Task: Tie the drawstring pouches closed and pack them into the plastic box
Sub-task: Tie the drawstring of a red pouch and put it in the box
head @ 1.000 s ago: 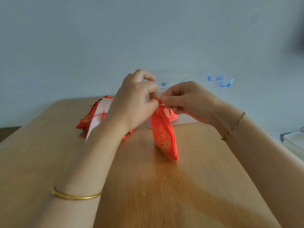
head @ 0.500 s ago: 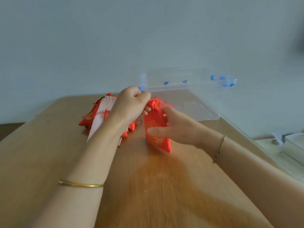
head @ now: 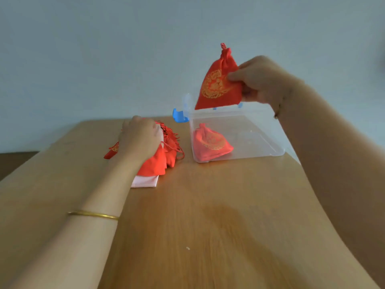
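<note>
Right hand [head: 260,80] is up in the air over the box [head: 277,152], arm coming in from the right side and angled up and inward. It's pinching a red pouch [head: 217,84] by its right edge, thumb on the front face and the other fingers curled behind it. The pouch hangs upright with its top cinched and the little cord loop sticking up. The gold print faces the camera. Its bottom edge sits just above the box's far rim, so it's over the box, not in it.

The box is clear plastic with no lid on and a blue latch [head: 179,116] sticking out on its left end. It stands on the table [head: 208,215] at the far edge. A second pouch [head: 211,142], also red and cinched, lies inside at the left end of the floor.

Left hand [head: 141,138] is down on the pile [head: 164,161] of red pouches just left of the box. It's palm down with the knuckles toward the camera and the forearm stretched straight across the table. The fingers drop over the far side of the pile, so I can't tell if they're gripping anything or just resting there. Loose cords trail out of the pile toward the box. A pink pouch [head: 145,181] pokes out from under the pile's near edge.

Gold bangle [head: 92,214] on the left forearm, thin bracelet [head: 277,113] on the right wrist.
</note>
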Available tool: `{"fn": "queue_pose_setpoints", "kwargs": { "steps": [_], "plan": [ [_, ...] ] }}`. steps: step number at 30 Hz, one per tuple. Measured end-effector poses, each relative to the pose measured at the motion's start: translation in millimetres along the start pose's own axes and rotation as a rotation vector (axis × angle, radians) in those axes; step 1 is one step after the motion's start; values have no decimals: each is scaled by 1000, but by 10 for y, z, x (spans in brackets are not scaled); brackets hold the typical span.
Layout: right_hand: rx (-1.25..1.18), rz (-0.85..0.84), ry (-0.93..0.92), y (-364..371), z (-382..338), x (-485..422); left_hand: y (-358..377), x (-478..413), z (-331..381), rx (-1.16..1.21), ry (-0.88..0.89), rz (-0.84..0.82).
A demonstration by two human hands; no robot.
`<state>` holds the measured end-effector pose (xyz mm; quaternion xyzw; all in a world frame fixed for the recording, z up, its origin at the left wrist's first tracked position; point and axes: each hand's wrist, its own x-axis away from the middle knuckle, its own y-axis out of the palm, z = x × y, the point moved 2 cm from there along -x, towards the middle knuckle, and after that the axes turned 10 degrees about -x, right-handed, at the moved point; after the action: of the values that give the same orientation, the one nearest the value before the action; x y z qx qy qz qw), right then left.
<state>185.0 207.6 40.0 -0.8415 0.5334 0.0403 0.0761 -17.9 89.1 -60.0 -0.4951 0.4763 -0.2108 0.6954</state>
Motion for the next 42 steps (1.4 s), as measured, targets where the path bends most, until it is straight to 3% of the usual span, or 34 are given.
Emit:
{"fn": "queue_pose_setpoints", "kwargs": {
  "steps": [3,7,10,13,18,21,23,27,33,37,42],
  "plan": [
    [316,-28,190,45,81,-350,88,15,-50,-54,-42,-128],
    [677,-284,466,259,394,-654,139,20,-70,-68,-68,-140],
    [819,-356,509,345,461,-694,152,7,-79,-89,-72,-139],
    [975,-295,319,362,371,-619,154,-7,-100,-100,-58,-142],
    [707,-33,-142,289,27,-327,-51,66,-69,-83,6,-158],
    [414,-91,-290,287,-50,137,-260,135,5,6,122,-211],
    [302,-266,-249,327,19,485,-413,205,94,51,188,-246],
    [441,-489,-111,385,429,780,-599,359,349,235,297,-220],
    [482,-368,-121,210,726,777,-459,484,566,609,287,-263],
    [488,-272,-148,76,835,721,-272,492,511,631,252,-390],
    [560,-277,-128,41,888,642,-157,454,459,595,204,-358]
  ]
}}
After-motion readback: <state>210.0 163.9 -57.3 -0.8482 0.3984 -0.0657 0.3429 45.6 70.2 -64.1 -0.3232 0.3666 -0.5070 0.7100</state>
